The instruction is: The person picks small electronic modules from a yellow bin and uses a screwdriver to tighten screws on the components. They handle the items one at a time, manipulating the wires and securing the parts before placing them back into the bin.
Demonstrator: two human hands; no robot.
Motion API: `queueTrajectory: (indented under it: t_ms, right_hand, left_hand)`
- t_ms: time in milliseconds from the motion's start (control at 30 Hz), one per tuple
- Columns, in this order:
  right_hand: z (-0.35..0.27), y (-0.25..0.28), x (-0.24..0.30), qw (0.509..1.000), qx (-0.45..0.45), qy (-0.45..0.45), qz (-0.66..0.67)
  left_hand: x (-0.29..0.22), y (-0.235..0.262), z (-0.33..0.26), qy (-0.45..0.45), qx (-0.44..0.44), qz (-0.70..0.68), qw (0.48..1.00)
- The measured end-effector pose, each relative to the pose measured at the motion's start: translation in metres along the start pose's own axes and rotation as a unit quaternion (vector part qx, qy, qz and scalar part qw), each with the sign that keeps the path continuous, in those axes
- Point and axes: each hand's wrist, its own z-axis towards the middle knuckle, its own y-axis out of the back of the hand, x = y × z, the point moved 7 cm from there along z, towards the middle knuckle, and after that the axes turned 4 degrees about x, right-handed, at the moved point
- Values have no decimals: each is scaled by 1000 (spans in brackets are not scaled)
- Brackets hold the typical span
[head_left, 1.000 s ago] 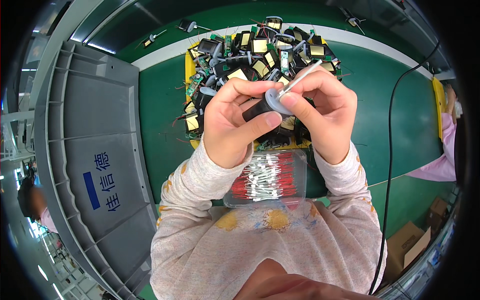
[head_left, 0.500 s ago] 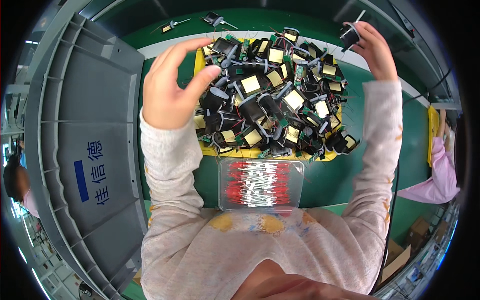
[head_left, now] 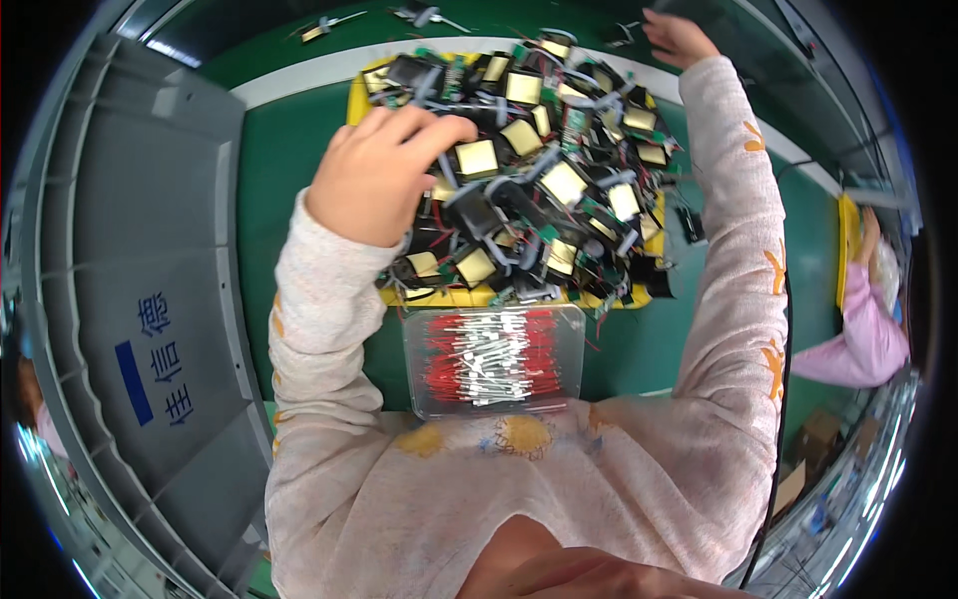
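Left hand point(head_left: 374, 175) rests on the transformer pile point(head_left: 539, 180) (fingers curled).

Green bench top point(head_left: 299, 150) w/ white stripe point(head_left: 299, 85), grey crate point(head_left: 130, 260) left

A green bench point(head_left: 299, 140) crossed by a white stripe point(head_left: 289, 85) is seen carrying a yellow tray point(head_left: 449, 297) heaped with small transformer parts point(head_left: 544, 180). Just beside the tray's near edge a clear plastic box point(head_left: 494, 361) of red-and-white wire pieces is set. A large grey crate point(head_left: 140, 299) is placed at the left, and small loose parts point(head_left: 329, 25) are scattered beyond the stripe.
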Motion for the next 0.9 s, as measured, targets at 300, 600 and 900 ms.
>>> queueTrajectory:
  t_ms: [300, 600, 900]
  right_hand:
    - [-280, 1, 46, 938, -68, 323, -104]
    - [-377, -147, -38, 878, 232, 339, -246]
    - [-382, -208, -48, 815, 212, 342, -418]
  left_hand:
    - [-15, 4, 7, -113, -20, 34, 993]
    - [-44, 47, -10, -298, -220, -43, 928]
    - [-36, 49, -22, -183, -287, -205, 917]
